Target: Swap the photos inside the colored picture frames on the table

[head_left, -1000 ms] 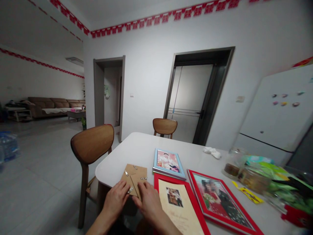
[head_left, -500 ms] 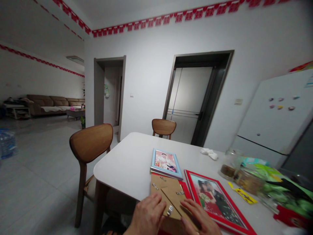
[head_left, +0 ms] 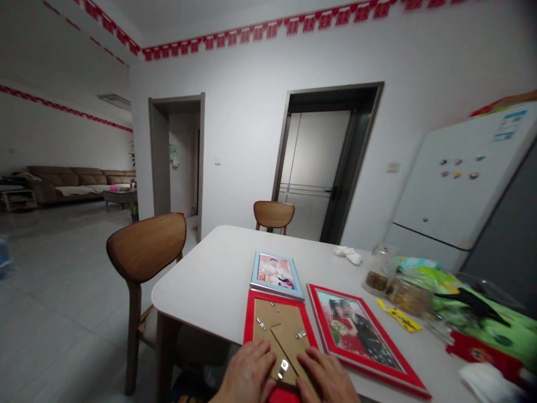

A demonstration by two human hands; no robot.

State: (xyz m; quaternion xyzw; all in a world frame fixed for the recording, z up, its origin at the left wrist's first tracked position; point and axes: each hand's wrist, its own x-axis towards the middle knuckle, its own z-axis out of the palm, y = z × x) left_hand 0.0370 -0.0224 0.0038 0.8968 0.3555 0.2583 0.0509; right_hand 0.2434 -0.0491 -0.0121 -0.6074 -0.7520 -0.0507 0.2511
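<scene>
A red picture frame (head_left: 249, 317) lies face down at the near edge of the table. Its brown backing board (head_left: 272, 311), fitted with metal clips, sits within the red border. My left hand (head_left: 250, 369) rests on the board's lower left with its fingers stretched out. On the lower right lies my right hand (head_left: 325, 374), fingers also extended and pressing flat. Just beyond stands a light blue framed photo (head_left: 277, 274) lying face up. To the right is a larger red framed photo (head_left: 361, 333), also face up.
On the white table (head_left: 210, 280), glass jars (head_left: 380, 274), green packaging (head_left: 499, 319), a yellow packet (head_left: 403, 320) and crumpled white tissue (head_left: 348, 254) occupy the right side. A wooden chair (head_left: 146, 246) stands left; another chair (head_left: 274, 214) is at the far side.
The backing board has come down into the red frame, whose border now shows around it. Both hands stay on the board. The view has shifted slightly to the right.
</scene>
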